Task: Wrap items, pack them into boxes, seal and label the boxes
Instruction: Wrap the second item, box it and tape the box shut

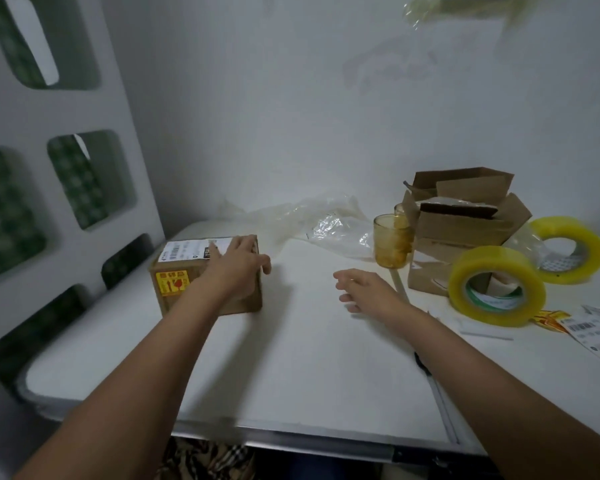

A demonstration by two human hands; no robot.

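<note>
A sealed cardboard box [184, 275] stands at the far left of the white table [291, 358]. It bears a white shipping label on top and a yellow fragile sticker on its front. My left hand [238, 268] rests flat on the box's top right part, thumb down its right side. My right hand [364, 289] hovers open above the table's middle, holding nothing. An amber glass [392, 242] stands upright beside an open cardboard box [465, 223] at the back right.
Two rolls of yellow-tinted packing tape [496, 285] [568, 249] stand on edge at the right. Loose shipping labels [593, 330] lie at the right edge. Crumpled clear plastic wrap [326, 220] lies against the back wall. A patterned white partition [49, 150] stands at the left.
</note>
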